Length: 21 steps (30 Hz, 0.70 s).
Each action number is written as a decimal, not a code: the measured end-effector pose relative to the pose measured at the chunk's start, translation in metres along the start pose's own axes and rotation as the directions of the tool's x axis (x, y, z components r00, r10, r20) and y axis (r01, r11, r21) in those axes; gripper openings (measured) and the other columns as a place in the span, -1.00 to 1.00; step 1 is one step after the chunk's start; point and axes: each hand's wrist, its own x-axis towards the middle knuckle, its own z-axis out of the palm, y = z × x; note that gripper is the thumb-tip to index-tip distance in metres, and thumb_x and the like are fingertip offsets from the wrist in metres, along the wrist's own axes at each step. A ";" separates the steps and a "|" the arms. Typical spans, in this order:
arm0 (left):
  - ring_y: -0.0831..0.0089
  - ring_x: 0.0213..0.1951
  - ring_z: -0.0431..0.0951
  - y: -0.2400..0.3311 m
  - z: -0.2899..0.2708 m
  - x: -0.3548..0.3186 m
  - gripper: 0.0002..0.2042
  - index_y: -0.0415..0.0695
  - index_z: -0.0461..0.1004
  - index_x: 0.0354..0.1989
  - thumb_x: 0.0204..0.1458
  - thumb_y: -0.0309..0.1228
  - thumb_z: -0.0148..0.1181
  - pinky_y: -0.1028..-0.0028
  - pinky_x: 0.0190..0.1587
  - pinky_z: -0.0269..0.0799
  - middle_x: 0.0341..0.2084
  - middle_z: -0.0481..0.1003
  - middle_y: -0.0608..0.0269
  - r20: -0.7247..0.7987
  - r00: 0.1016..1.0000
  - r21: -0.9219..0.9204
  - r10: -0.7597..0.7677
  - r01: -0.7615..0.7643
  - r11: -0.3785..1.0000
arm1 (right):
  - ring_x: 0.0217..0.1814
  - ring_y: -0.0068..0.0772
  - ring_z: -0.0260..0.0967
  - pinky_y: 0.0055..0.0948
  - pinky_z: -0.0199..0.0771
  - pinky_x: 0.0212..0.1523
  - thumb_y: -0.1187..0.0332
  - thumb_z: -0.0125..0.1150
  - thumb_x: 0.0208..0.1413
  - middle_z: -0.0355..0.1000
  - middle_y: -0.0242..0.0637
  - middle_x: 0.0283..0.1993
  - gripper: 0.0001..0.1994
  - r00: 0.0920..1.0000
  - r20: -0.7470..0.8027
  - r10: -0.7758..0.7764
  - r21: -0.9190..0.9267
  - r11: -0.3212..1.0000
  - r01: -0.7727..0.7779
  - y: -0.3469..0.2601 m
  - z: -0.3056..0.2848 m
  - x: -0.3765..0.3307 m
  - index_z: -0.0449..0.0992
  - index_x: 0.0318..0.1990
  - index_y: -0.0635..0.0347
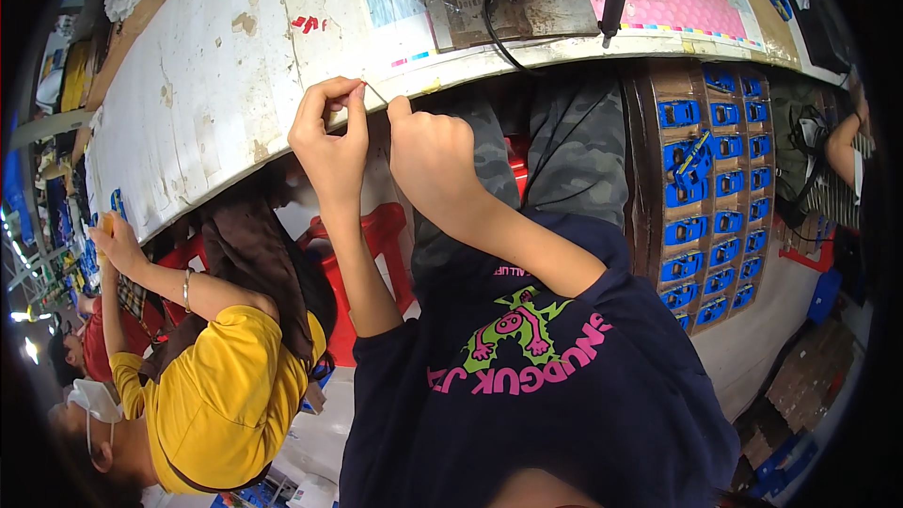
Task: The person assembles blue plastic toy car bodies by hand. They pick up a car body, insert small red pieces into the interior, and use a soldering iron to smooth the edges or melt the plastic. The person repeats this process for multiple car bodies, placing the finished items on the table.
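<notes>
thin rod [375,93] in right hand [431,149], tip at left hand [327,132].

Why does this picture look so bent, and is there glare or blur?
Head view: the fisheye lens bows the worn white tabletop, and the corners go black; head view: small bright white lights glare at far left; head view: the thin dark rod at the person's right bare-handed grip is too small to judge for blur.

A red stool [387,233] stands on the pale floor [738,357] beside a scuffed white worktable [202,85].
</notes>
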 end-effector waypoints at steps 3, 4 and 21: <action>0.57 -0.42 0.41 -0.002 -0.002 -0.004 -0.95 -0.34 0.38 -0.47 -0.13 -0.68 0.09 0.63 -0.33 0.33 -0.48 0.42 0.20 -0.117 0.993 -0.134 -0.027 0.011 0.991 | -0.74 -0.29 0.32 -0.42 0.26 -0.70 0.46 -0.01 -0.08 0.28 -0.25 -0.79 -0.90 0.998 -0.068 0.003 0.083 0.997 0.003 0.001 -0.002 0.000 0.27 -0.56 0.20; 0.55 -0.40 0.41 0.001 -0.009 -0.009 -0.95 -0.35 0.36 -0.45 -0.11 -0.69 0.06 0.62 -0.31 0.34 -0.45 0.41 0.18 -0.185 0.982 -0.156 -0.034 0.004 0.988 | -0.73 -0.27 0.32 -0.41 0.26 -0.69 0.44 -0.03 -0.04 0.29 -0.24 -0.77 -0.90 0.998 -0.064 0.005 0.100 0.995 0.001 -0.004 -0.006 0.000 0.27 -0.54 0.22; 0.52 -0.41 0.34 0.049 -0.048 -0.044 -0.90 -0.34 0.32 -0.38 -0.09 -0.73 -0.04 0.63 -0.35 0.29 -0.38 0.34 0.14 -0.354 0.931 -0.225 -0.088 0.006 0.974 | -0.48 -0.25 0.28 -0.41 0.27 -0.45 0.42 0.05 -0.24 0.23 -0.10 -0.25 -0.69 0.953 -0.045 -0.299 0.384 0.876 0.293 0.043 -0.002 -0.085 0.30 -0.24 0.24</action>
